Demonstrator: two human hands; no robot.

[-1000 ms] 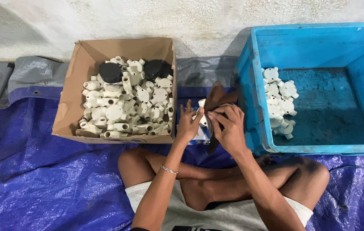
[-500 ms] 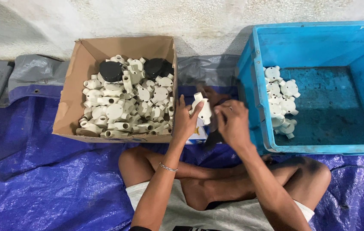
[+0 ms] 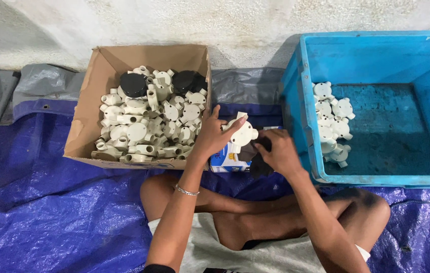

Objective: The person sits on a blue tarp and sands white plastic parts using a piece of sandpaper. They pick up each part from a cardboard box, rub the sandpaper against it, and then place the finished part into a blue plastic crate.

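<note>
Between cardboard box and blue crate, over tarp: left hand grips cream junction box (steadying it); right hand pinches dark lid against it.

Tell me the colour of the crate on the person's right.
Bright blue crate, seen best in the head view.
</note>
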